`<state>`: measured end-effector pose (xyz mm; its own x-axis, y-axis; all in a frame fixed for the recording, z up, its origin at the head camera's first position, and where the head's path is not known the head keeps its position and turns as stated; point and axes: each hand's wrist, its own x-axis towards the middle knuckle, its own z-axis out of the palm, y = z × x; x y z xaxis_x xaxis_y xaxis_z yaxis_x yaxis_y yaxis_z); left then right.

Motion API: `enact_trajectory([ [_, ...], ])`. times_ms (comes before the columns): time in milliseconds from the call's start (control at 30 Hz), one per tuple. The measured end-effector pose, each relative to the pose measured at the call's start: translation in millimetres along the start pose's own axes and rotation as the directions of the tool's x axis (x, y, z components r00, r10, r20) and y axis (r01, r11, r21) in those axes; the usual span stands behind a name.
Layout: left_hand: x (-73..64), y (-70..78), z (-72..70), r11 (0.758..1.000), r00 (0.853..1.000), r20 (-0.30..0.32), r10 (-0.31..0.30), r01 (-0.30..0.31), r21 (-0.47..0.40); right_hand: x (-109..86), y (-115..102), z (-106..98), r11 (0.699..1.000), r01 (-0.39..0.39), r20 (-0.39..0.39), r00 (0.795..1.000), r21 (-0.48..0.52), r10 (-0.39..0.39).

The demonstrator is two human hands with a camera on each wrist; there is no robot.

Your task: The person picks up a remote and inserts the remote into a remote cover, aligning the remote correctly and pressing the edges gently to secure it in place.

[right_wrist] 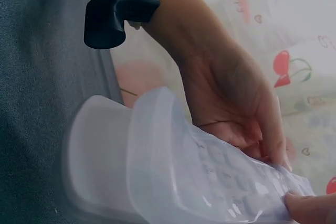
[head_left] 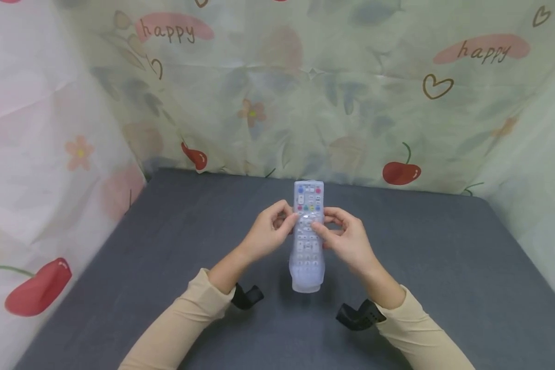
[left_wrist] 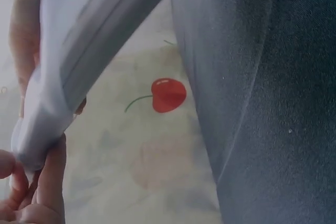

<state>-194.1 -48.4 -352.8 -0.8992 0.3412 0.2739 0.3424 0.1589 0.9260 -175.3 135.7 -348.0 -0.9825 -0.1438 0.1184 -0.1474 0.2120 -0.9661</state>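
A white remote control (right_wrist: 100, 156) with several small buttons is held up over the table. A translucent soft cover (right_wrist: 157, 166) wraps most of it, and the remote's lower end sticks out past the cover's edge. My left hand (head_left: 270, 228) pinches the left side of the covered remote near its middle, thumb at the edge. On the opposite side my right hand (head_left: 349, 237) grips it, the thumb lying over the buttons and the fingers partly hidden behind. From the left wrist view, the remote's white side and back face the camera.
Below lies a dark grey table (head_left: 203, 205). Cloth curtains (head_left: 268, 77) with cherries, hearts and the word "happy" hang behind and at both sides. Each wrist carries a black camera mount (head_left: 361, 314) close to the sleeve cuff.
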Motion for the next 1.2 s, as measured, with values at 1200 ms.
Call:
enact_trajectory([
  [1200,2.3,8.0,11.2,0.994,0.984,-0.142,-0.105,0.098,-0.056,11.1,-7,-7,0.726,0.371,0.126,0.921,-0.579,-0.370],
])
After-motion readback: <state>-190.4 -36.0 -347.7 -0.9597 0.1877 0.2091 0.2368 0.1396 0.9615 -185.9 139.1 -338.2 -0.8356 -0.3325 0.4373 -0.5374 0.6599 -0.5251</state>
